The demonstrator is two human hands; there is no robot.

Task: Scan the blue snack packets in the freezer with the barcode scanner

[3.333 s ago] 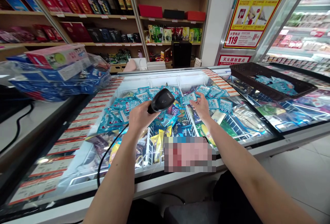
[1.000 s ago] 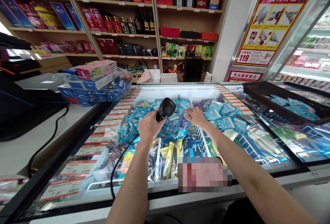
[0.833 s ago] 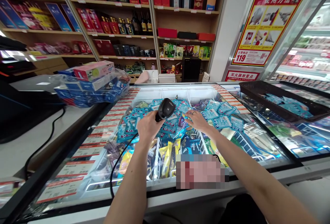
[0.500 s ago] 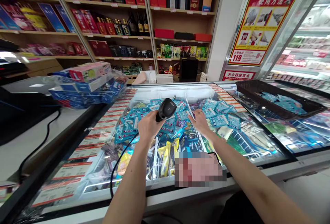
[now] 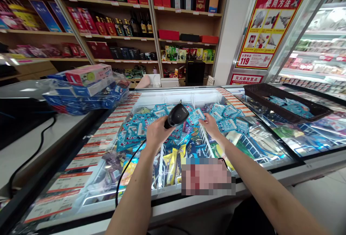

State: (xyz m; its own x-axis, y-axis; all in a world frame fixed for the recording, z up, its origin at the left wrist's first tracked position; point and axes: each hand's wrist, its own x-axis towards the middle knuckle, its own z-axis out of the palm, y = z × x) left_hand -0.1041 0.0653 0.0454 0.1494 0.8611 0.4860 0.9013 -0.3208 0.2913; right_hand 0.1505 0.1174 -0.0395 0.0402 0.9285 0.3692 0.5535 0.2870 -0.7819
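Observation:
My left hand (image 5: 158,132) is wrapped round a black barcode scanner (image 5: 177,115), its head pointing up and to the right and its cord hanging down beside my forearm. Between the thumb and fingers of my right hand (image 5: 212,127) is the edge of a blue packet (image 5: 197,116), its white label facing up, just in front of the scanner's head. Under both hands lies a chest freezer (image 5: 175,200). Many similar blue packets (image 5: 135,130) are spread over the left side, and more blue packets (image 5: 229,114) lie to the right of a white wire divider (image 5: 205,139).
A brown tray (image 5: 259,101) with blue packets rests on the freezer at the right. Bagged boxes (image 5: 89,89) are piled at the left. A blurred-out phone-like item (image 5: 208,177) lies on the front edge. Shelves of boxes and bottles (image 5: 121,35) stand behind.
My right hand has closed on a blue packet and lifted it close to the scanner. The scanner in my left hand has shifted slightly right. The view has moved a little.

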